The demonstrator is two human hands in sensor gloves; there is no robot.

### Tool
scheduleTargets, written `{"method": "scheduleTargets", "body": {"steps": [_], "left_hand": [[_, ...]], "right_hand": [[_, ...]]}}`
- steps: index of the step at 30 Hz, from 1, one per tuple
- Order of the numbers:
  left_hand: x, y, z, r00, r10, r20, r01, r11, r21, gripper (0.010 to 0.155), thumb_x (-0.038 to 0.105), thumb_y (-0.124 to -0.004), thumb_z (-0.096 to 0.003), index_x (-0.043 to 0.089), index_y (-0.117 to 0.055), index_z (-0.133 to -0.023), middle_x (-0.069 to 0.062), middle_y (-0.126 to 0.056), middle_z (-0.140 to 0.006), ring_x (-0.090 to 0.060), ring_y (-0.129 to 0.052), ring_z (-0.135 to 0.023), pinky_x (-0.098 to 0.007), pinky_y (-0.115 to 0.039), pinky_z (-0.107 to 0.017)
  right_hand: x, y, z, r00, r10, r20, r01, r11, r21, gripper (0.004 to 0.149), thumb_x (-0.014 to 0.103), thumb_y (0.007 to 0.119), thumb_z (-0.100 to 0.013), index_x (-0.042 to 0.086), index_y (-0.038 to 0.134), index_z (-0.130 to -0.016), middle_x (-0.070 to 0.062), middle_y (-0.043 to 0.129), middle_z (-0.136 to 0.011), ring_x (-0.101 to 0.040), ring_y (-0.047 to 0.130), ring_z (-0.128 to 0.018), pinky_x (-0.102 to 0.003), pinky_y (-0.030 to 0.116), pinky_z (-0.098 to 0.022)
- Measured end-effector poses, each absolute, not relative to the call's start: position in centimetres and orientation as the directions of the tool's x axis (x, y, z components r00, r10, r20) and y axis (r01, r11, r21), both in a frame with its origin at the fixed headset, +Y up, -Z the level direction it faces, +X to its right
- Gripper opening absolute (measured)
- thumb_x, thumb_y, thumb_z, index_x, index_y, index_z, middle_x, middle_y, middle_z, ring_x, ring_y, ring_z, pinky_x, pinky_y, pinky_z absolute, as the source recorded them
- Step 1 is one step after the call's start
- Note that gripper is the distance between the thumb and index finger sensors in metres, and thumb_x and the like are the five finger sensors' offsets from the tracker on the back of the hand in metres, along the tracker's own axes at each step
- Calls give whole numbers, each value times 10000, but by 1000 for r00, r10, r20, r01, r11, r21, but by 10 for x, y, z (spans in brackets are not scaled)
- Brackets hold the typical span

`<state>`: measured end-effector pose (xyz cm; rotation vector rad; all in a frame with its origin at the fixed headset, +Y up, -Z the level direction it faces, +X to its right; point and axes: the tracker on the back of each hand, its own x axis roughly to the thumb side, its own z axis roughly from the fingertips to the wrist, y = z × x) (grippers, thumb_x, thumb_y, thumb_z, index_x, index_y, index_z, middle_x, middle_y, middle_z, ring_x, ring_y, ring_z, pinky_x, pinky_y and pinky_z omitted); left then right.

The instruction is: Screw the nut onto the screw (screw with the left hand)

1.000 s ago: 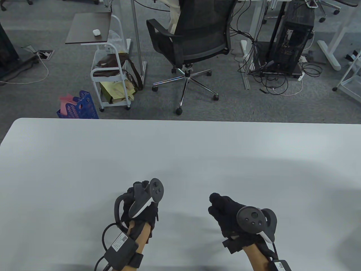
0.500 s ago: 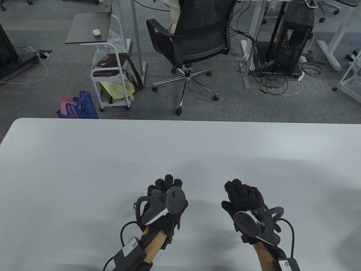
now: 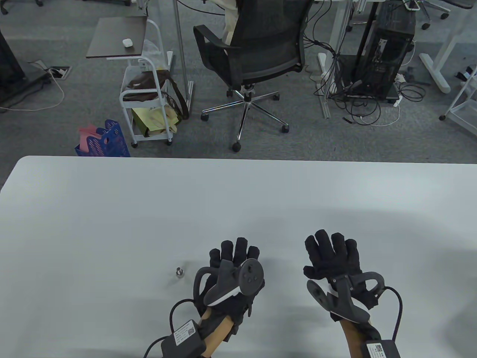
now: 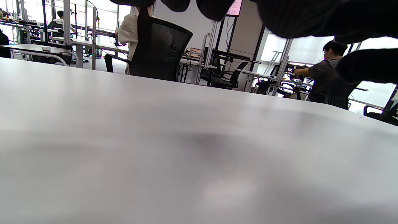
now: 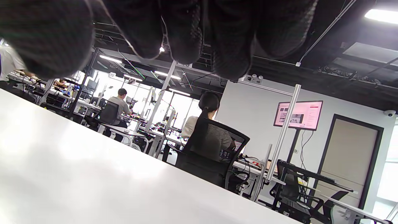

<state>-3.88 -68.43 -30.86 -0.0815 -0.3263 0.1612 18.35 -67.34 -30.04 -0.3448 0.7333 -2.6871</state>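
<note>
— What is changing from a moment back?

— Both hands are flattening out. A second ago they were curled into loose fists low on the table (image 3: pixel 111 209); now the left hand (image 3: pixel 234 272) is lying palm down with its fingers (image 3: pixel 238 249) spread forward, gripping nothing, and the right hand (image 3: pixel 333 261) is doing the same beside it, fingers (image 3: pixel 328 244) stretched out and holding nothing either. They are also sitting further up the table and further right than before.

— And the screw?

— It is coming into sight only now. The small metal piece (image 3: pixel 180 272) is standing on the table just to the left of the left hand, apart from it, level with the knuckles. A second ago I could not see it at all; half a second ago only a sliver was peeking out at that hand's left edge.

— How is it looking?

— Silvery, short, standing upright, with a rounded top catching the light. It is too small for me to tell whether a nut is sitting on it.

— Are the wrist cameras showing it?

— No, only fingertips (image 4: pixel 311 15) hanging above bare tabletop (image 4: pixel 155 140), and the same for the right ones (image 5: pixel 186 31).
</note>
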Motion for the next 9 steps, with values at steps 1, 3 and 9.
{"method": "scheduleTargets", "body": {"steps": [1,3,9], "left_hand": [[-37,-684,-307,933,168,319,-143,985,-101,803,525,-688,-408,214,-436,-1104,-160,-304,-1202,-560,-373,-1094,-724,-305,-731],[-34,-684,-306,931,161,329,-137,986,-95,803,525,-689,-407,214,-439,-1104,-161,-307,-1202,-560,-374,-1094,-725,-304,-731],[-32,-684,-305,927,167,336,-139,985,-104,798,523,-689,-408,211,-451,-1103,-162,-315,-1202,-561,-378,-1094,-724,-303,-731]], "right_hand": [[183,-673,-300,-912,-385,139,261,-808,-529,712,610,802,-339,310,673,-972,-7,655,-1097,-404,830,-922,-609,669,-676],[183,-672,-300,-908,-396,134,272,-803,-531,714,612,801,-339,311,670,-973,-8,652,-1099,-403,829,-923,-610,665,-678],[183,-673,-300,-908,-397,134,274,-804,-529,711,610,801,-340,308,673,-971,-14,654,-1097,-401,834,-918,-607,666,-677]]}}
